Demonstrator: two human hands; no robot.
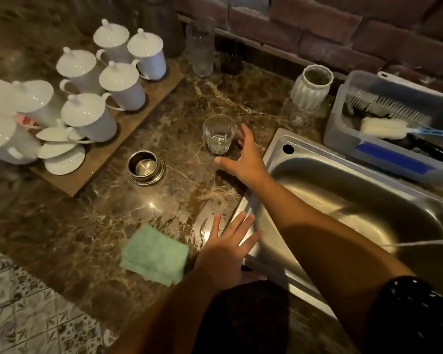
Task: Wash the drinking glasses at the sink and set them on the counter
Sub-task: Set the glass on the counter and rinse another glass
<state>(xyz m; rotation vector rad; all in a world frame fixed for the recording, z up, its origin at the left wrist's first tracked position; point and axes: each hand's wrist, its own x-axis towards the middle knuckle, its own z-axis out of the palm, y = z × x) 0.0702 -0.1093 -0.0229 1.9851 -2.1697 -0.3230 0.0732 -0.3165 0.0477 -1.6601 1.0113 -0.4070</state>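
A short clear drinking glass (219, 134) stands upright on the brown marble counter (179, 200), just left of the steel sink (356, 200). My right hand (243, 159) hovers open right beside the glass, fingers spread, holding nothing. My left hand (228, 246) is flat and open over the sink's near left rim, fingers straight. A tall clear glass (201, 47) stands at the back of the counter. A thin stream of water (420, 242) crosses the sink at the right.
A wooden board (149, 116) at the left holds several white lidded mugs (120, 85). A steel strainer cup (145, 167) and a green cloth (155, 254) lie on the counter. A white ribbed jar (311, 88) and a plastic tub (384, 149) with brushes stand behind the sink.
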